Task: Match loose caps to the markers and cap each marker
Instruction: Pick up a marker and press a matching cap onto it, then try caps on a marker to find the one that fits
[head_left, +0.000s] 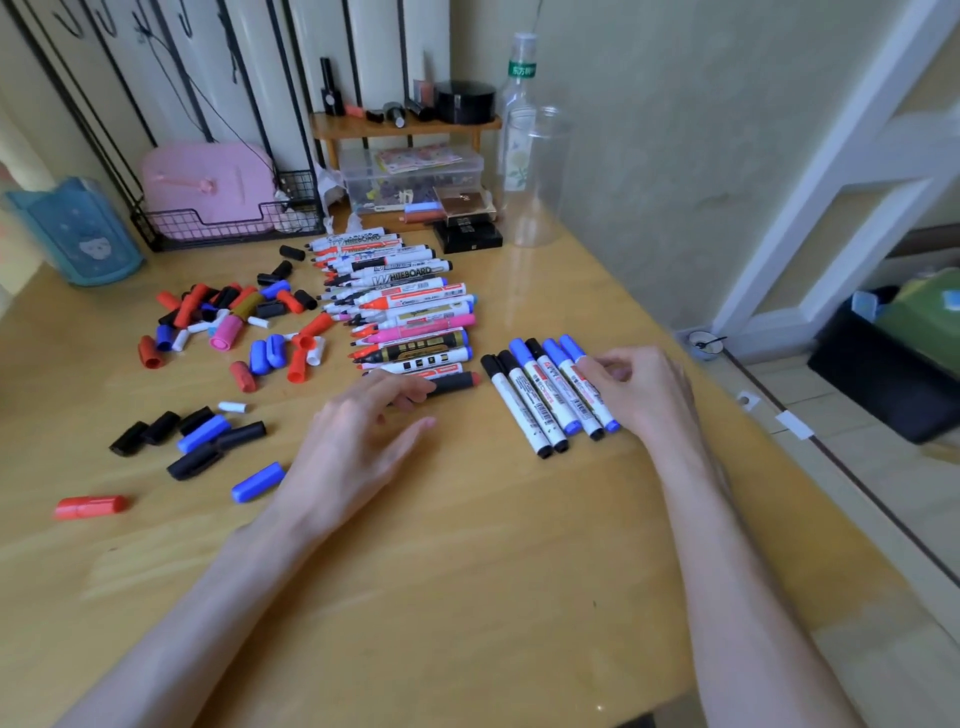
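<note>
Two bare hands at a wooden table (467, 571) spread with markers and loose caps.

The left hand (358, 431) lays its bent fingertips on a dark marker (454, 384) with a red end and hides that marker's near end; the thumb stands apart. The right hand (644, 389) is curled over the rightmost of the capped markers (540, 400), where six caps show, three black and three blue, and I cannot tell whether it grips or only touches. The uncapped markers (410, 306) lie in a row behind the left hand, overlapping too much to count. The far pile of caps (223, 317) is too tangled to count as well. The near caps (197, 441) number five black, two blue, one red and one small white.
</note>
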